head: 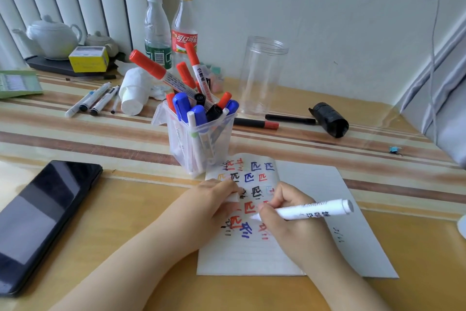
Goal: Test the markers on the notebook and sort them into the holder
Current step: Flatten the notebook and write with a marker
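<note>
Most markers already stand in the holder (199, 139) just beyond the notebook (290, 222), whose page I see crowded with test marks — my right hand (285, 220) grips a white marker (310, 210), my left hand (214, 199) pinches what seems its cap, and several pens still lie far left and right.

Two plastic bottles (156, 31) stand far behind the gripped marker (312, 210). One phone (42, 220) lies to its left, one clear jar (262, 73) beyond it.

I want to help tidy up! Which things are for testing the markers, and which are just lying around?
For the job: white marker in the right hand, notebook under the left hand, holder.

Just lying about: phone, bottles, teapot, clear jar, tissue roll.
</note>
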The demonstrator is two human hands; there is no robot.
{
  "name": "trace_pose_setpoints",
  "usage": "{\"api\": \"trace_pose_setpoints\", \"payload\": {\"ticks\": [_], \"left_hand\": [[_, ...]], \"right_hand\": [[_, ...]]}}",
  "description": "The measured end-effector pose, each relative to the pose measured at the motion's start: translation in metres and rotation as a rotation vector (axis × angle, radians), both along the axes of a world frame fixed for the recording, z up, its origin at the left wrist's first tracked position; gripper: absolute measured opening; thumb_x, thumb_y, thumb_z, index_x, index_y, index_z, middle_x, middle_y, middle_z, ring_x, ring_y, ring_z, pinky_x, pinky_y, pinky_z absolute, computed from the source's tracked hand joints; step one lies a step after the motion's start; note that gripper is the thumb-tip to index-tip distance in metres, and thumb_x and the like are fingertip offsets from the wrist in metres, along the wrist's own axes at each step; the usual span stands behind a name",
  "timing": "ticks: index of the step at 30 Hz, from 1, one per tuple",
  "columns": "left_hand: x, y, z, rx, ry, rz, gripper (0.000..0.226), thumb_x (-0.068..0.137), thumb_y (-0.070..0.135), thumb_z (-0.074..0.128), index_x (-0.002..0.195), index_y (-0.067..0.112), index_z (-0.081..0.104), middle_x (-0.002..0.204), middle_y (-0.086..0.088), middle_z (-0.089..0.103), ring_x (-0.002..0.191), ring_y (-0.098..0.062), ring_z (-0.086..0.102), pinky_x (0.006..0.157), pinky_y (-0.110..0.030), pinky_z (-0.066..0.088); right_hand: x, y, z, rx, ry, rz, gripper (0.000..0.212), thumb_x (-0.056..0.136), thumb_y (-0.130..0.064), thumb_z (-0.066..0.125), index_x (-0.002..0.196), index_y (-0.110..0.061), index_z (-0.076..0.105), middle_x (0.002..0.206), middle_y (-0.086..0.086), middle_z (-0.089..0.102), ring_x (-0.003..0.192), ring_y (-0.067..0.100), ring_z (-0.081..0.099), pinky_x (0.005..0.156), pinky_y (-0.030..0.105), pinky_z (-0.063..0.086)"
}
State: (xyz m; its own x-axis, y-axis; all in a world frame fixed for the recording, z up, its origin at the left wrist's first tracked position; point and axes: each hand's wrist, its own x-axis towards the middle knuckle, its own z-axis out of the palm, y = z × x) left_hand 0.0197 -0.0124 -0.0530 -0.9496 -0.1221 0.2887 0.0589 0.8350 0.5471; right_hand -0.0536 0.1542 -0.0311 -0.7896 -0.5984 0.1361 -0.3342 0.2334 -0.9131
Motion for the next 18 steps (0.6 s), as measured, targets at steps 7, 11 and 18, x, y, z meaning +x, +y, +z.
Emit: {"api": "trace_pose_setpoints", "payload": {"ticks": [7, 11, 18], "left_hand": [[0.0007, 0.0000, -0.0014, 0.052, 0.008, 0.015, 0.028, 0.090, 0.022, 0.053, 0.117, 0.025, 0.052, 0.108, 0.003, 0.061, 0.099, -0.016, 0.057, 0.084, -0.032, 0.045], [0.0018, 0.0002, -0.0008, 0.066, 0.001, 0.017, 0.029, 0.090, 0.022, 0.053, 0.118, 0.027, 0.052, 0.108, 0.005, 0.061, 0.097, -0.014, 0.057, 0.083, -0.029, 0.045], [0.0024, 0.0012, 0.0003, 0.069, -0.022, 0.022, 0.028, 0.090, 0.025, 0.052, 0.119, 0.027, 0.051, 0.112, 0.005, 0.061, 0.100, -0.013, 0.057, 0.084, -0.028, 0.044]], "right_hand": [[-0.0004, -0.0029, -0.0039, 0.096, 0.045, 0.011, 0.032, 0.082, -0.010, 0.064, 0.061, -0.011, 0.040, 0.051, 0.015, 0.050, 0.043, 0.014, 0.046, 0.041, 0.017, 0.030], [-0.0004, -0.0016, -0.0018, 0.060, 0.011, -0.037, 0.037, 0.082, -0.001, 0.061, 0.057, -0.013, 0.037, 0.045, 0.002, 0.043, 0.060, 0.031, 0.062, 0.038, 0.010, 0.032], [0.0016, -0.0016, -0.0020, 0.120, 0.090, 0.014, 0.033, 0.080, -0.011, 0.064, 0.059, -0.015, 0.039, 0.047, 0.000, 0.042, 0.050, 0.027, 0.046, 0.047, 0.024, 0.034]]}}
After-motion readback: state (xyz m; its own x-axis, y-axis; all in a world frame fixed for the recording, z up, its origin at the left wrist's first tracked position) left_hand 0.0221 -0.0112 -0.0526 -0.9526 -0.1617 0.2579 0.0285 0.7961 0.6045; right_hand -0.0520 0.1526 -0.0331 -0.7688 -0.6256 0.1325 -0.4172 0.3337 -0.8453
